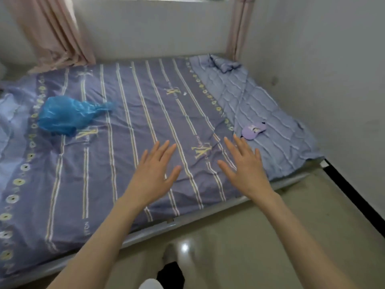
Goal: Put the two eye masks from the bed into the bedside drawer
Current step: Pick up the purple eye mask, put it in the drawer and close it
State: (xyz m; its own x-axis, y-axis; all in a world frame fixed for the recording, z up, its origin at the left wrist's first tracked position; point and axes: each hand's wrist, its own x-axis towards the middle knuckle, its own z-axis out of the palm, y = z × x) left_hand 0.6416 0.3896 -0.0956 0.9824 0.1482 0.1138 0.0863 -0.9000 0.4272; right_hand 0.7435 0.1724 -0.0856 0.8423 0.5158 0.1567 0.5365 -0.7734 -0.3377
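Observation:
A small purple eye mask lies on the pale quilted blanket at the right side of the bed. I can make out only this one mask. My right hand hovers just left of and below it, fingers spread, holding nothing. Farther left, my left hand is also spread flat over the striped purple sheet, empty. No bedside drawer appears in the head view.
A crumpled blue plastic bag rests on the bed's left side. Pink curtains hang at the back left. A white wall borders the bed on the right. Tiled floor lies in front of the metal bed frame.

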